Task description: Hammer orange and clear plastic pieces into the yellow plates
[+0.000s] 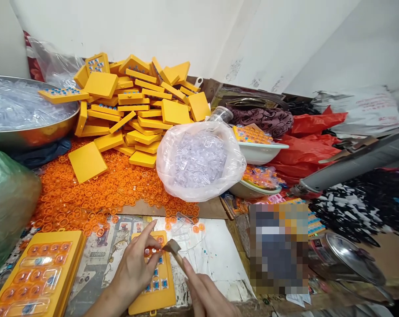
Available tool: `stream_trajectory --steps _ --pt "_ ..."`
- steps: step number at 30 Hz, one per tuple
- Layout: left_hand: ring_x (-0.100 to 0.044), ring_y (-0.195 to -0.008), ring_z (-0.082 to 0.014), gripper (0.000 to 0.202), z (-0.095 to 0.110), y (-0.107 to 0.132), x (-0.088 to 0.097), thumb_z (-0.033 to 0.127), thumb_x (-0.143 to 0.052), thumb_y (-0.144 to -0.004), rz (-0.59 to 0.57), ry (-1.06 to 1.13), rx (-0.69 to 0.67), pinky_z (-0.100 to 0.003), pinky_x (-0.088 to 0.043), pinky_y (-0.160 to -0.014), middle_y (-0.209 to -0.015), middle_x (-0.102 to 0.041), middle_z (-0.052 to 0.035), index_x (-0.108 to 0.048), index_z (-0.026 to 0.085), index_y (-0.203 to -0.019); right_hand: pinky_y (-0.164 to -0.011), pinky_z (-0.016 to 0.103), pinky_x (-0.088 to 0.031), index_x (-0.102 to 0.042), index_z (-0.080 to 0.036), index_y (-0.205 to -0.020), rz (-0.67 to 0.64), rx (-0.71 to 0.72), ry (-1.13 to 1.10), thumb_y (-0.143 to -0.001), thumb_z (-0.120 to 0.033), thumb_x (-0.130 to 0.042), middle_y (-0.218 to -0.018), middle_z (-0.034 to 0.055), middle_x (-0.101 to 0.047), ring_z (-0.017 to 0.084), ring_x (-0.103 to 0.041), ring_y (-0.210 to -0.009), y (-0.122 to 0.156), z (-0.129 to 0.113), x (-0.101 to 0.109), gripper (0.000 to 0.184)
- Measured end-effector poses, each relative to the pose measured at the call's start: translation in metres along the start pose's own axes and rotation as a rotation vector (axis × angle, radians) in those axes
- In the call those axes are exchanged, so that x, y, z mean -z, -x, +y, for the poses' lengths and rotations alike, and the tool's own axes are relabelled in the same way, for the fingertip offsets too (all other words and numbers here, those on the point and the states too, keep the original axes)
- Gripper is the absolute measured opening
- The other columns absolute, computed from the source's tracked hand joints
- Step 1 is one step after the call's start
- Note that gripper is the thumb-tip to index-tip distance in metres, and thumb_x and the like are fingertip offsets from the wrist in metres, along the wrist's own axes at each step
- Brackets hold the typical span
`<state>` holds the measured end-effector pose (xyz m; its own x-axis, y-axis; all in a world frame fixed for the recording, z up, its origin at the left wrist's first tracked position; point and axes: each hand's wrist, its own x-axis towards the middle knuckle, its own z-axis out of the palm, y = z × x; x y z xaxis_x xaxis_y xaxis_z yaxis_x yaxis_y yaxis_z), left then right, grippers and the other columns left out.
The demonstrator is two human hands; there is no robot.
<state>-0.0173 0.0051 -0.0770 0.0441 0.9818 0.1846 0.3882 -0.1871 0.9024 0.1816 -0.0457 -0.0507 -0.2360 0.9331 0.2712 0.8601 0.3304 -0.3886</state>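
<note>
A flat yellow toy panel (155,286) with rows of small blue and orange buttons lies on the paper-covered table in front of me. My left hand (136,268) rests on the panel, fingers spread, fingertips touching the orange buttons near its top. My right hand (202,295) comes in from the lower right and grips a small brownish tool (173,248) whose tip meets the top of the panel. Another yellow panel (34,275), fitted with orange buttons and clear covers, lies at the lower left.
A heap of yellow panels (133,105) sits at the back over a spread of loose orange buttons (87,193). A clear bag of transparent pieces (199,160), a metal basin (27,132), white bowls (261,152), red bags (305,141) and a metal lid (347,259) crowd the sides.
</note>
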Motion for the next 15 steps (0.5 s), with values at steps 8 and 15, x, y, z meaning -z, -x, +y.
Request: stream_trajectory --steps 8,15 --pt "-0.067 -0.101 -0.0196 0.059 0.000 0.013 0.013 0.018 -0.056 -0.082 0.069 -0.003 0.000 -0.035 -0.055 -0.088 -0.108 -0.069 -0.0066 -0.037 0.025 -0.137 -0.070 0.028 -0.051 -0.063 -0.025 -0.113 -0.059 -0.108 0.132 -0.091 -0.025 -0.046 -0.107 0.0040 -0.071 0.020 -0.070 -0.085 -0.071 0.043 0.014 0.028" --pt "-0.066 -0.097 -0.0203 0.052 -0.014 0.043 0.031 0.031 -0.059 -0.084 0.229 -0.042 0.075 -0.036 -0.055 -0.085 -0.109 -0.069 -0.0064 -0.044 0.025 -0.133 -0.057 0.027 -0.042 -0.062 -0.026 -0.109 -0.105 -0.191 0.124 -0.087 -0.014 -0.046 -0.101 0.0037 -0.071 0.019 -0.068 -0.071 -0.090 0.042 0.004 0.029"
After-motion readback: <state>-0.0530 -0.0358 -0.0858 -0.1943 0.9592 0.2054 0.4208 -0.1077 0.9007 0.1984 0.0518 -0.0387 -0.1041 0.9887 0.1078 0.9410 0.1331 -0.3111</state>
